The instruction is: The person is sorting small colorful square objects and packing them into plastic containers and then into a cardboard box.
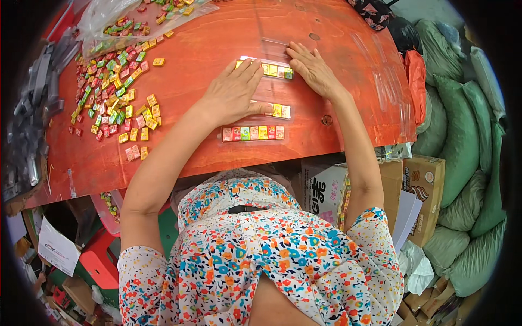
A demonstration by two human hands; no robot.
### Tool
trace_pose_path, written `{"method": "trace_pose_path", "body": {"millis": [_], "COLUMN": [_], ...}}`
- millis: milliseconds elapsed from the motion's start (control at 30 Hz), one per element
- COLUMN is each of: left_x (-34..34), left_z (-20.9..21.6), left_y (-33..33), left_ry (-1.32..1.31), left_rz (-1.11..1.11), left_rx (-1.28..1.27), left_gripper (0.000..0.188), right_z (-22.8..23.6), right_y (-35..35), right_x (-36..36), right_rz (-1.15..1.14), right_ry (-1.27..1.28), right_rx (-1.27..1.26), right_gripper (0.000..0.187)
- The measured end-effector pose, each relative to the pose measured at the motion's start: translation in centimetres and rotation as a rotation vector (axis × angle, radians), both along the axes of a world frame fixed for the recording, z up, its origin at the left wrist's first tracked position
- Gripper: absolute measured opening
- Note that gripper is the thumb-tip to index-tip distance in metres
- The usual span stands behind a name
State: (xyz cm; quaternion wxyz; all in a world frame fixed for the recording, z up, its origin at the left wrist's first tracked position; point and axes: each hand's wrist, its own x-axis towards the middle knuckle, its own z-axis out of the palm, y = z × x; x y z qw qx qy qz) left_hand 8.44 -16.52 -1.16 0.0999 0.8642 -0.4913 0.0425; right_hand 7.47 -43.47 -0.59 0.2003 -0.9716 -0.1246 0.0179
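Three narrow clear plastic trays of small coloured boxes lie one behind another on the orange-red table [206, 157]. The near tray [253, 133] shows a full row of red, green, yellow and pink boxes. My left hand [231, 92] lies flat with fingers stretched, covering much of the middle tray [281, 111] and reaching the left end of the far tray [277, 71]. My right hand [315, 70] rests open at the far tray's right end, fingers outstretched. Past the far tray lies another clear plastic tray [274, 48], partly by my right fingertips.
A loose heap of small boxes [117, 92] spreads over the table's left, beside a clear plastic bag [92, 32]. Stacked clear trays [32, 125] line the left edge. More clear trays [380, 70] lie at right. Green sacks [454, 119] and cartons [424, 190] stand beyond the table.
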Motion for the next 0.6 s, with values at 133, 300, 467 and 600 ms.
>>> {"method": "trace_pose_path", "body": {"millis": [133,300,467,600], "left_x": [-3.6,-6.9,-7.9,-7.0], "left_z": [1.7,1.9,1.3,1.6], "left_y": [1.6,4.2,5.8,5.2], "left_ry": [0.079,0.099,0.066,0.057], "left_rz": [0.1,0.225,0.313,0.319], "left_rx": [0.035,-0.096,-0.118,-0.099], "left_gripper": [0.094,0.092,0.089,0.088], "right_z": [0.5,1.6,1.5,1.1], "right_y": [2.1,3.6,5.5,6.7], "right_x": [-0.9,-2.6,-4.4,-3.9], "right_rz": [0.099,0.094,0.092,0.143], "right_ry": [-0.005,-0.149,-0.14,-0.264], "right_rx": [0.008,0.192,0.313,0.221], "right_gripper": [0.062,0.04,0.022,0.02]}}
